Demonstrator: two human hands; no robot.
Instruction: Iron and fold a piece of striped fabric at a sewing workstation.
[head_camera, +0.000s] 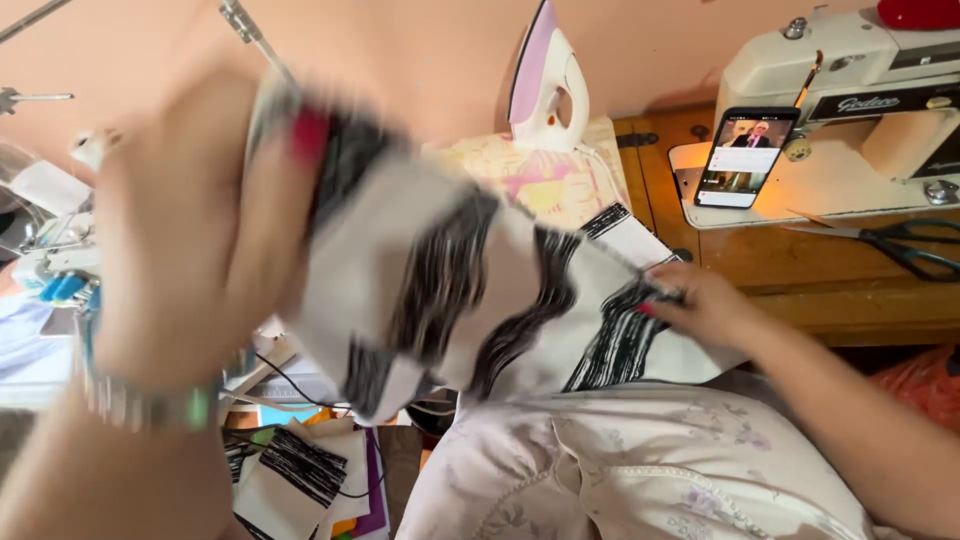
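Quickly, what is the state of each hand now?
Left hand: closed, holding up the black-and-white fabric.
Right hand: closed, pinching the same fabric's lower edge.

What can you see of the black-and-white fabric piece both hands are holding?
The fabric piece is white cloth with streaky black brush-like stripes, thin and limp by its look. It hangs stretched between the two hands: the left hand, raised close to the camera and blurred, grips its upper end, while the right hand pinches its lower edge. The middle sags and creases above a pale floral cloth. A folded corner lies toward the iron. Similar striped pieces lie below.
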